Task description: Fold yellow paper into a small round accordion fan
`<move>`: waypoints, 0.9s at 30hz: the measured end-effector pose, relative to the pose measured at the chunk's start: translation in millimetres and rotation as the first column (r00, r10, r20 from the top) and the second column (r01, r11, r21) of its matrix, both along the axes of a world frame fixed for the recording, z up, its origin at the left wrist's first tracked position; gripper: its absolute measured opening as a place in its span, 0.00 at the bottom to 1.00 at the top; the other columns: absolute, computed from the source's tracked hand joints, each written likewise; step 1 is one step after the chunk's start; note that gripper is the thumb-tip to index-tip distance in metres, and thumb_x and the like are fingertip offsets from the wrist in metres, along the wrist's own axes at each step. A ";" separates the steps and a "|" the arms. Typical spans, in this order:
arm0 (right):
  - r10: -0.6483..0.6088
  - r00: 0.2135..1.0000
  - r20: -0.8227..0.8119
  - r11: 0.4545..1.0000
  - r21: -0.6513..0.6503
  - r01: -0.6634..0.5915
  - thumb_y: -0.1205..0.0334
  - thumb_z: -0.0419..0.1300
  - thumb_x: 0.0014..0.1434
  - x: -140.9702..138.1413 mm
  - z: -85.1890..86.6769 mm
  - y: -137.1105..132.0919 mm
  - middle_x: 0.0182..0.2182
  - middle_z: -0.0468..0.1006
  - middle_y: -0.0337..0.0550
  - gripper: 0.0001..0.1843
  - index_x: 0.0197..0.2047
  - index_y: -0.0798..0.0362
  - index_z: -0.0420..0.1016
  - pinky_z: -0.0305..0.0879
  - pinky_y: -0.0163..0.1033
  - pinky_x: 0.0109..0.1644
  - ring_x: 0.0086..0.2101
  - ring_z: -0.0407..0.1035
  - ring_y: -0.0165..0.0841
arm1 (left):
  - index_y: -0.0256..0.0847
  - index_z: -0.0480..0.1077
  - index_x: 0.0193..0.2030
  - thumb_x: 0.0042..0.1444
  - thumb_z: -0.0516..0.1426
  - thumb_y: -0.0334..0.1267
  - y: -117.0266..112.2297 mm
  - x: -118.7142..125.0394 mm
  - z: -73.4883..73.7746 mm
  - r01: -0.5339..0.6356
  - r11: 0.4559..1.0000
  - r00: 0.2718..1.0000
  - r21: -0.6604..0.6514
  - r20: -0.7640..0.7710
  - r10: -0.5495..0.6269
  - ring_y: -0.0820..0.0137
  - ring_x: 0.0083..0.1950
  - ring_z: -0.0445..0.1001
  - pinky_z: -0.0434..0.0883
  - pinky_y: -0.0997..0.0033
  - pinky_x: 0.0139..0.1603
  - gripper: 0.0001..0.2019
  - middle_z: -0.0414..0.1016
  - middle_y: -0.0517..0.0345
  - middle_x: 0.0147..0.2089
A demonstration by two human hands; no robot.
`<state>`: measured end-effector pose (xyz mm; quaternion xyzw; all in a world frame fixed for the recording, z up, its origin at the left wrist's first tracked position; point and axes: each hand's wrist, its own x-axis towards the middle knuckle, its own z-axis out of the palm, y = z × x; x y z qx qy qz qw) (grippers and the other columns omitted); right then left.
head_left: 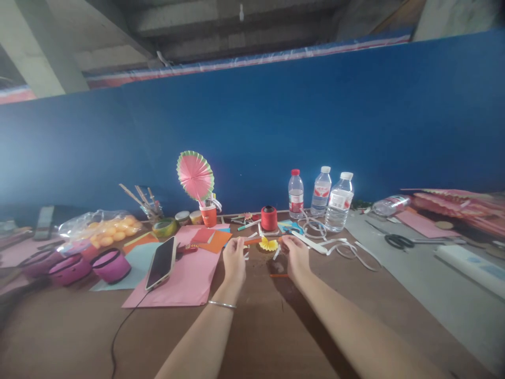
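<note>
A narrow orange paper strip is stretched level between my two hands above the brown table. My left hand, a thin bangle at its wrist, pinches the strip's left end. At the other end my right hand has its fingers closed on it. Midway along the strip appears a small yellow pleated paper fan; whether it touches the strip I cannot tell. Below my right hand lies another orange strip. Just beyond the fan stands a red thread spool.
To the left are a phone on pink paper and purple bands. A pink round fan rises from an orange cup. Water bottles, white ribbon and black scissors are right.
</note>
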<state>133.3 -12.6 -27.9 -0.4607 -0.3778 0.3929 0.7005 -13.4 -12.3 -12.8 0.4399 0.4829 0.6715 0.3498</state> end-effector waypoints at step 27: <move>-0.111 0.780 0.616 0.965 0.254 -0.064 0.60 0.54 0.52 -8.6 17.3 -23.5 0.34 0.74 0.45 0.12 0.39 0.54 0.71 0.60 0.39 0.41 0.35 0.67 0.35 | 0.35 0.69 0.27 0.42 0.57 0.40 -2.2 6.4 -1.6 0.267 0.960 0.960 -0.085 -0.061 -0.273 0.76 0.23 0.67 0.64 0.77 0.25 0.09 0.69 0.61 0.22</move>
